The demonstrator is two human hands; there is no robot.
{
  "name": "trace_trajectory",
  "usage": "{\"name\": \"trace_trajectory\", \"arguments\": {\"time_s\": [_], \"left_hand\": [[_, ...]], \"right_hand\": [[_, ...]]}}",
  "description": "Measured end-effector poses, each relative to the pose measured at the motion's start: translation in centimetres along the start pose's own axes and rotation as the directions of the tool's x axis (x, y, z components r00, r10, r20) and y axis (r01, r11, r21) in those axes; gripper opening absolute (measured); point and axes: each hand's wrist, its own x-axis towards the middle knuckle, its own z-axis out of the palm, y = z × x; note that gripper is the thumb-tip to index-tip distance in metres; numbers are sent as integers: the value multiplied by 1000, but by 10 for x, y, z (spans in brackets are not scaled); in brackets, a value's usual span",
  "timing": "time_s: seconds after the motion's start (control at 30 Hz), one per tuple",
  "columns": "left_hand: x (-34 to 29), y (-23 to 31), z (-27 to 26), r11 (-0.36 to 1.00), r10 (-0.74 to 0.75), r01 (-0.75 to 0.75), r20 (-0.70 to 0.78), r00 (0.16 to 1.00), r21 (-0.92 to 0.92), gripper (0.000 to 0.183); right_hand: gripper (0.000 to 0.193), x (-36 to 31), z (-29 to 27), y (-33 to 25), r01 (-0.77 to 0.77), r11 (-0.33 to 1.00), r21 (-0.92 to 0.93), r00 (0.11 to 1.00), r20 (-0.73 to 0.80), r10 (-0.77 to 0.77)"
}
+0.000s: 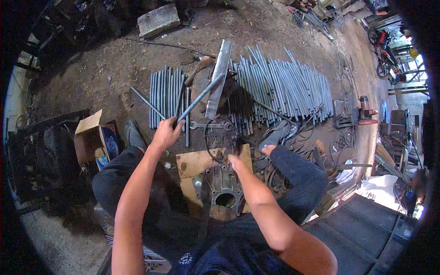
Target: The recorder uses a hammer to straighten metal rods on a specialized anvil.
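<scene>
My left hand (168, 132) is closed around the lower end of a grey metal rod (198, 101). The rod slants up and to the right, its far end over a flat silver metal bar (218, 78). That bar lies across a dark, round block (201, 85) on the ground. My right hand (234, 162) is closed lower down, between my knees; a dark, blurred shape rises from it, and I cannot make out what it is. Below that hand stands a grey metal casting (224, 182) with a round opening. An open-ended wrench (208, 125) lies between my hands and the block.
Metal rods lie in a small row (161, 94) at left and a large pile (288, 87) at right. An open cardboard box (89, 137) stands by my left foot. Flattened cardboard (190, 162), a concrete block (158, 21) and a red-and-grey tool (365, 110) are around me.
</scene>
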Motion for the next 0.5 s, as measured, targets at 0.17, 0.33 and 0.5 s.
{"name": "trace_trajectory", "arguments": {"time_s": [0.17,0.33,0.5], "left_hand": [[-2,-18,3,993,-44,36,63,997,110,36],[17,6,30,975,0,-23,106,994,223,36],[-3,-6,7,964,-67,40,97,993,263,37]], "right_hand": [[14,8,-4,22,-113,989,-92,993,34,116],[12,41,-66,5,-296,953,-63,949,97,301],[17,-163,-24,-201,54,985,-162,998,31,-49]]}}
